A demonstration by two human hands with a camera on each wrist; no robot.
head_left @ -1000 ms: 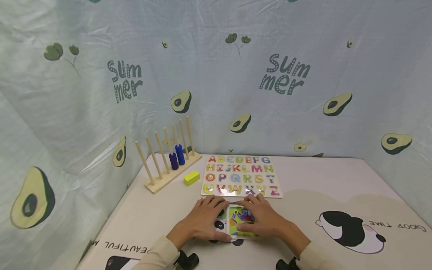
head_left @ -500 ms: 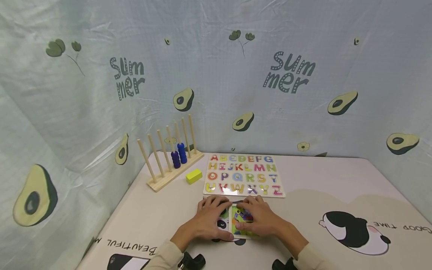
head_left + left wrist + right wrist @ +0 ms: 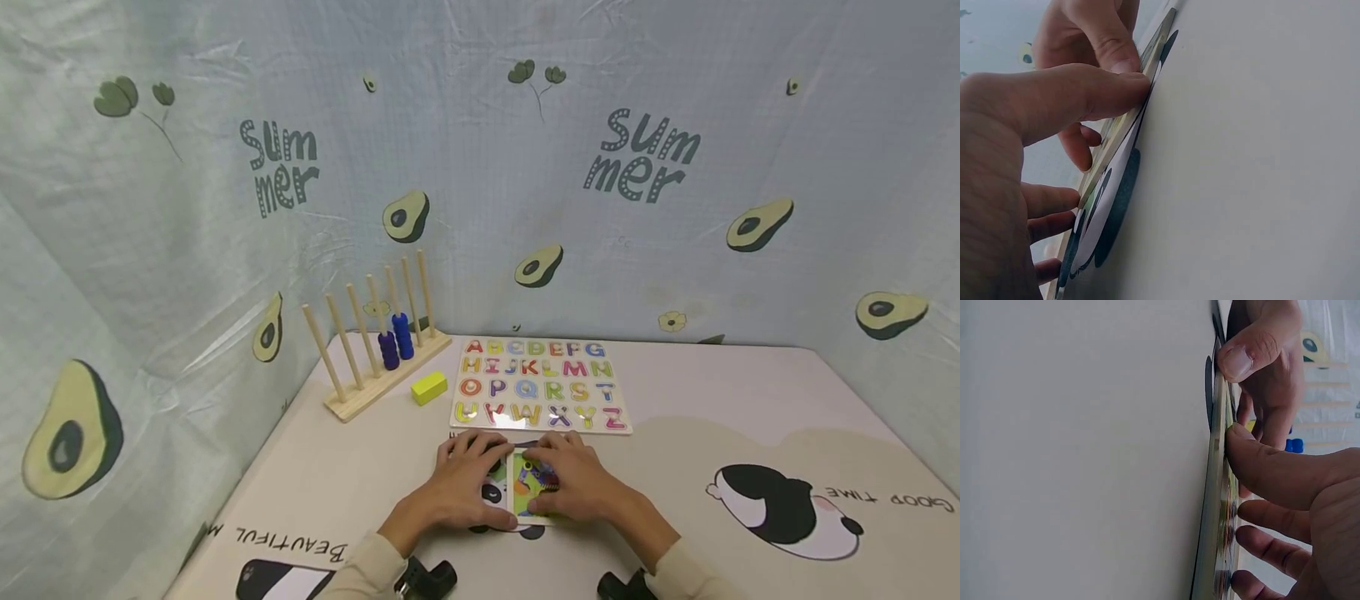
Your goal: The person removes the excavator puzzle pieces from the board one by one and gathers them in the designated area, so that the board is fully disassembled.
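Observation:
A small flat picture puzzle (image 3: 521,507) with a pale wooden border and an excavator on green lies on the tablecloth, partly over a printed panda. My left hand (image 3: 461,490) holds its left edge, the thumb at the near corner and fingertips toward the far corner. In the left wrist view, that thumb rests on the board's edge (image 3: 1109,150). My right hand (image 3: 581,482) covers the picture's right part, with its thumb and fingertips touching the face. Coloured pieces (image 3: 1224,515) show under those fingertips in the right wrist view. The puzzle's right side is hidden by the hand.
Just beyond the hands lies an alphabet puzzle board (image 3: 540,385). A yellow block (image 3: 429,388) is at its left, near a wooden peg stand (image 3: 360,406) with blue and purple beads (image 3: 395,342). Patterned cloth (image 3: 465,150) forms walls at the back and sides.
The head view has shifted slightly. My right hand has edged a little left over the puzzle, and the excavator picture now looks tilted. My left hand keeps its place at the edge.

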